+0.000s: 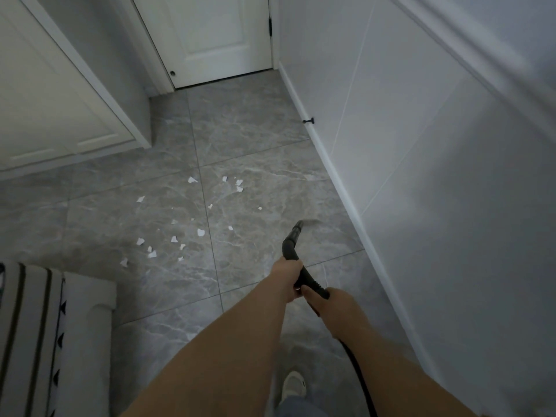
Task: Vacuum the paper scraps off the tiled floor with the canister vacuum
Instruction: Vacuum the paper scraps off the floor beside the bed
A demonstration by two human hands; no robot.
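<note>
Several white paper scraps [201, 232] lie scattered over the grey marbled floor tiles [252, 188], left of and beyond the nozzle. Both my hands hold the black vacuum hose handle [307, 276]. My left hand [288, 276] grips it further forward, my right hand [329, 308] just behind. The black nozzle end [294, 233] points forward and down, its tip blurred just above the floor to the right of the scraps. The hose [359, 374] trails back past my right arm. The canister is out of view.
A white wall with a skirting board [346, 191] runs along the right, bearing a black door stop [308, 121]. A white door [216, 40] closes the far end. White cabinet fronts [54, 115] stand left. A striped rug [33, 341] lies near left. My shoe [293, 385] shows below.
</note>
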